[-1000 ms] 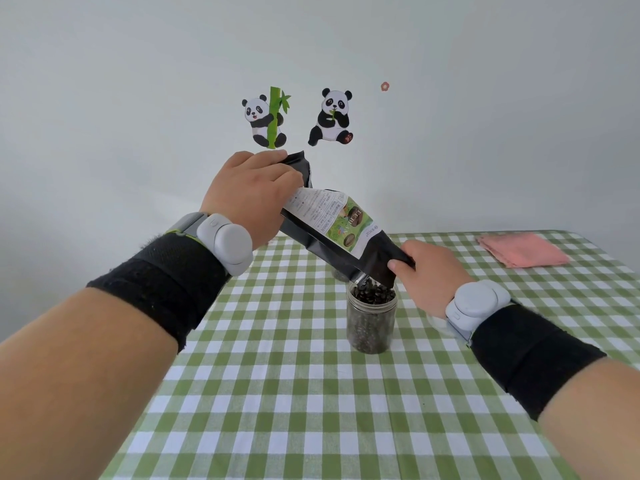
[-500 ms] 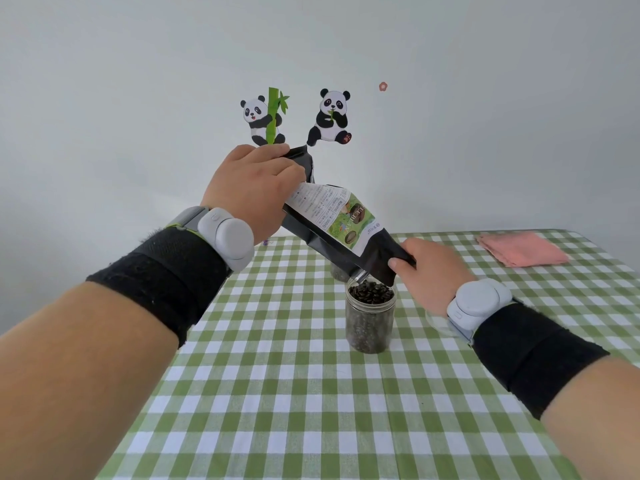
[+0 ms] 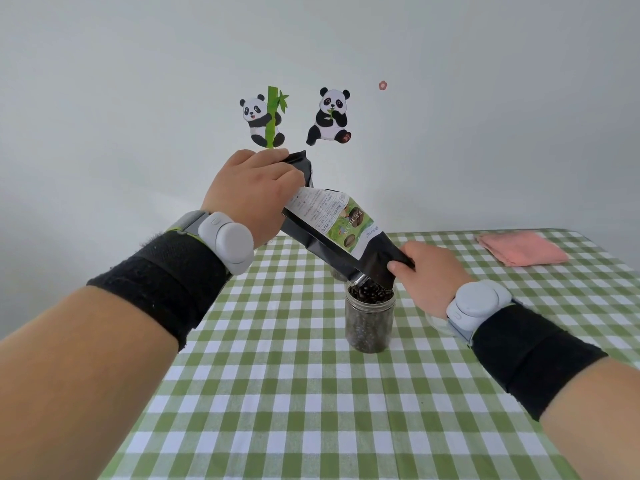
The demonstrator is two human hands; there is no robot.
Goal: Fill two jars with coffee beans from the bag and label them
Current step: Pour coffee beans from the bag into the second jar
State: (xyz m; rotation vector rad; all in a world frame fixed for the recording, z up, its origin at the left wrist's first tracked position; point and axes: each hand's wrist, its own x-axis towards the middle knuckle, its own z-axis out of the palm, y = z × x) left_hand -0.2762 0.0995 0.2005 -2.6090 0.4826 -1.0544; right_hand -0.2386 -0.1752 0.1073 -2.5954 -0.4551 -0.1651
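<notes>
The raised far end of the bag (image 3: 341,233) is being gripped by the left hand (image 3: 252,195), fingers curled over the foil. The lower, open end is being pinched at its corner by the right hand (image 3: 429,275). The bag is being held tilted down to the right, its mouth just above the jar (image 3: 370,323), which is standing mid-table on the tablecloth (image 3: 311,393), filled with beans (image 3: 370,293) to the rim. A second jar (image 3: 337,274) is being mostly hidden behind the bag. A pink cloth (image 3: 523,249) is lying at the far right, and two panda stickers (image 3: 263,121) are showing on the wall (image 3: 138,98)
</notes>
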